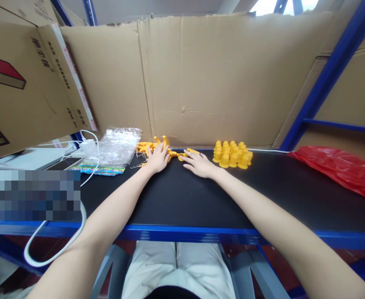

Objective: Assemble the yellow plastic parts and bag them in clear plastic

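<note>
My left hand lies with fingers stretched over a pile of yellow plastic pieces that have small ball chains attached. Their exact kind is hard to make out. Over other yellow pieces at the back of the black table, my right hand is spread flat, its fingertips near a small round yellow part. Part of both groups is hidden under my fingers. To the right of that hand, several yellow stepped, cup-like pieces stand upright in close rows.
Clear plastic bags lie left of the pile, beside a white charger and a looping white cable. A red plastic bag rests at the right. Cardboard walls the back; a blue rail edges the table's front.
</note>
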`<state>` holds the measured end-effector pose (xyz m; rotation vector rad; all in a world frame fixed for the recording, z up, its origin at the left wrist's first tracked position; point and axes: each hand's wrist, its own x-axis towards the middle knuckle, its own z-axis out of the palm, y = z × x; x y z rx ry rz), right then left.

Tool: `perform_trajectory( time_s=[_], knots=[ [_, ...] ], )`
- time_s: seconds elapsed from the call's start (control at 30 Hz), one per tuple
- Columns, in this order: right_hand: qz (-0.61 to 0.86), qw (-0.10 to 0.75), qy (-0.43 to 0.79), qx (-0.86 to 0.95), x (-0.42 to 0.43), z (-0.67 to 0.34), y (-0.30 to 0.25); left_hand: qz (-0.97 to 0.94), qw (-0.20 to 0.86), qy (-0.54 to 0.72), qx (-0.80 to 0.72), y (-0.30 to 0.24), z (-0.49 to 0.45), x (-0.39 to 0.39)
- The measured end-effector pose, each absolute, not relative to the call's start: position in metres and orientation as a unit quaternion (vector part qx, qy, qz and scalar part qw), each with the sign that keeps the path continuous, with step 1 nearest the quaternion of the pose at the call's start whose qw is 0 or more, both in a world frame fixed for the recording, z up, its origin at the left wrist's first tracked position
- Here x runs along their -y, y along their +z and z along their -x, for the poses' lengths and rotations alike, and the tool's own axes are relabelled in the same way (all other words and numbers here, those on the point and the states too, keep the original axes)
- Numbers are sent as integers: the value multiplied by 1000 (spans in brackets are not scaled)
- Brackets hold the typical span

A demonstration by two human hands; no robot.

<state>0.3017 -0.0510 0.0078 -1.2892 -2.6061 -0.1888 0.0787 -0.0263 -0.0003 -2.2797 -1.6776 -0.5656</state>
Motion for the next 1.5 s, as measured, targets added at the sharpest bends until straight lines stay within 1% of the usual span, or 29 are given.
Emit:
perform_trajectory(
  time_s=[0.1,0.3,0.53,0.73,0.97,1.13,1.23,1.33,1.5],
  knots=[
    [433,110,-47,894,52,-298,7,789,141,-209,560,-1,-82,29],
    [430,142,-58,890,56,-295,9,809,155,-229,518,1,-83,27],
    [457,107,-33,882,54,-293,5,838,151,-230,472,4,-83,23],
    [447,170,-122,870,55,-296,12,833,137,-238,480,4,-81,23],
    [543,156,-172,807,60,-299,24,834,135,-209,492,5,-81,24],
    [615,149,-142,761,63,-298,23,819,161,-204,512,9,-83,29],
    [652,119,-97,743,60,-303,21,817,159,-208,513,12,-82,30],
    [653,103,-81,746,55,-310,20,819,147,-212,512,13,-80,28],
    [641,114,-75,755,50,-318,19,844,132,-237,464,9,-80,24]
  ],
)
